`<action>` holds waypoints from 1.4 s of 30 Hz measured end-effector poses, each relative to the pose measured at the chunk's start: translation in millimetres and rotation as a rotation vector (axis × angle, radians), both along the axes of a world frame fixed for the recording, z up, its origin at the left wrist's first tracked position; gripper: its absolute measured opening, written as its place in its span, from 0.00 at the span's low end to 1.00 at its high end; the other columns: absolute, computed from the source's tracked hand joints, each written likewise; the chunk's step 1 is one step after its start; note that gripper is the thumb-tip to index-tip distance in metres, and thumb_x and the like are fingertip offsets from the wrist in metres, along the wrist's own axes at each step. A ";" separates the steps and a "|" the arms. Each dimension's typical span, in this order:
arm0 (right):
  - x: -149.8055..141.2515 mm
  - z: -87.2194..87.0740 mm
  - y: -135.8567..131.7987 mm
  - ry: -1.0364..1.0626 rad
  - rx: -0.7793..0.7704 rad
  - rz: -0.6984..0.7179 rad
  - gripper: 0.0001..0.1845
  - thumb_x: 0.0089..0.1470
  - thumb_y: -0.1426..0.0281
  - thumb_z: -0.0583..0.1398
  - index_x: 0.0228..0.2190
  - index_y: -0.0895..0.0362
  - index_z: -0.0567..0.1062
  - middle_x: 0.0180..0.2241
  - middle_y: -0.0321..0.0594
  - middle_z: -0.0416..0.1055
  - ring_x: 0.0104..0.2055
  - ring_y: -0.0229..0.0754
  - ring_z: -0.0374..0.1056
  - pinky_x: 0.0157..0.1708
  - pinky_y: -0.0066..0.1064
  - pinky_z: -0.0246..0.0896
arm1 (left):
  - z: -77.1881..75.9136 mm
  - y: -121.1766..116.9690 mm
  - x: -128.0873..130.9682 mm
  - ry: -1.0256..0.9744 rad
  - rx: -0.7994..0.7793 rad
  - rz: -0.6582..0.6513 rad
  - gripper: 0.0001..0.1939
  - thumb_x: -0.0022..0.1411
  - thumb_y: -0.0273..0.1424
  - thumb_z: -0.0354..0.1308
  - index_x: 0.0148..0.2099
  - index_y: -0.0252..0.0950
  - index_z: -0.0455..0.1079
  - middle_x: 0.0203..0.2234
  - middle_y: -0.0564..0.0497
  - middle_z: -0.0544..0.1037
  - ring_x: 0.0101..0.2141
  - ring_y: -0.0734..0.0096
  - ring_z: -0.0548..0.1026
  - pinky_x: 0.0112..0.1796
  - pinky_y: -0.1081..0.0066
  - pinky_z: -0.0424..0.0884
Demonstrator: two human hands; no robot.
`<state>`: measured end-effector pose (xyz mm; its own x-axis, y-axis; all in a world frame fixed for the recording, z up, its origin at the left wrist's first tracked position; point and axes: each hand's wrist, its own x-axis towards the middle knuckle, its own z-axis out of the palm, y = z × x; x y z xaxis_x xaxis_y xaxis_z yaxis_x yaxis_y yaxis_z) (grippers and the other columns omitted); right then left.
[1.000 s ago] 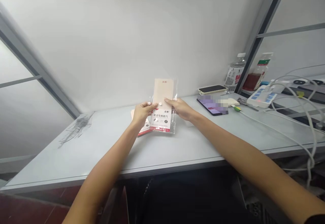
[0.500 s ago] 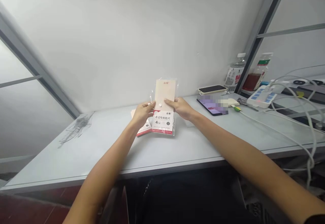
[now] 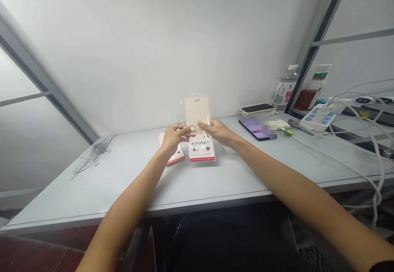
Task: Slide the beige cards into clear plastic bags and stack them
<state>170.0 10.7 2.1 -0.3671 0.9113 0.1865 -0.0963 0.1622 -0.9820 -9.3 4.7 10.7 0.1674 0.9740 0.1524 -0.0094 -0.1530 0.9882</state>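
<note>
Upright above the desk I hold a clear plastic ruler-set pouch (image 3: 201,146), with a cream upper part and a white, red-edged label below. My left hand (image 3: 174,137) is closed on its left edge, thumb beside the small white snap button (image 3: 192,128). My right hand (image 3: 220,132) grips the right edge, its thumb lying across the front and the other fingers hidden behind. A second, similar ruler-set pouch (image 3: 176,157) lies on the desk behind my left hand, partly covered by it.
On the grey-white desk (image 3: 129,177), two phones (image 3: 257,109) lie to the right. Beyond them are a clear bottle (image 3: 285,91), a bottle of dark red liquid (image 3: 309,93), a power strip (image 3: 317,118) and white cables (image 3: 332,150). A dark drawing (image 3: 94,155) marks the left side.
The pouch has tilted, its lower end swinging to the right and its top slightly left. My left thumb has moved right to the snap button. My right hand stays nearly in place.
</note>
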 end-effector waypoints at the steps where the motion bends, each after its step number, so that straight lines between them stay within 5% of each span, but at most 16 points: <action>1: 0.0 -1.2 1.6 -0.013 -0.005 -0.007 0.21 0.44 0.54 0.63 0.29 0.61 0.75 0.29 0.42 0.75 0.29 0.40 0.69 0.28 0.30 0.62 | 0.3 0.6 0.2 -0.030 0.010 0.034 0.18 0.43 0.39 0.66 0.24 0.34 0.62 0.18 0.54 0.68 0.20 0.78 0.66 0.24 0.73 0.63; 4: 0.0 -4.0 4.6 -0.034 -0.005 -0.020 0.21 0.42 0.54 0.64 0.28 0.61 0.75 0.28 0.43 0.75 0.28 0.40 0.69 0.28 0.29 0.63 | 2.4 2.5 0.8 -0.139 0.005 0.070 0.20 0.47 0.48 0.61 0.29 0.34 0.65 0.17 0.55 0.65 0.18 0.79 0.64 0.21 0.74 0.61; 8: 0.3 -3.8 5.2 -0.009 0.012 -0.083 0.21 0.42 0.54 0.64 0.27 0.61 0.74 0.29 0.44 0.75 0.29 0.40 0.70 0.28 0.29 0.63 | 4.6 3.1 1.0 -0.234 -0.064 -0.070 0.30 0.50 0.58 0.48 0.33 0.34 0.69 0.17 0.54 0.65 0.16 0.76 0.63 0.18 0.73 0.57; 17: -1.1 -0.2 0.2 0.001 0.073 -0.028 0.20 0.44 0.54 0.63 0.29 0.60 0.74 0.28 0.40 0.74 0.28 0.39 0.69 0.27 0.28 0.62 | -2.3 0.6 3.0 -0.055 0.040 -0.046 0.18 0.48 0.45 0.61 0.25 0.35 0.66 0.17 0.55 0.66 0.18 0.79 0.63 0.21 0.75 0.59; 42: -2.6 1.0 -4.9 -0.059 0.113 -0.016 0.20 0.45 0.54 0.62 0.28 0.60 0.75 0.29 0.41 0.75 0.30 0.41 0.70 0.29 0.29 0.62 | -3.1 -0.6 3.8 0.089 0.109 -0.064 0.20 0.51 0.47 0.57 0.23 0.33 0.66 0.18 0.54 0.67 0.19 0.78 0.63 0.22 0.74 0.58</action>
<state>167.3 5.7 3.1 -0.3664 0.8913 0.2671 -0.0356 0.2734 -0.9612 -5.5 4.1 7.6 0.2459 0.9395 0.2384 0.0645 -0.2613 0.9631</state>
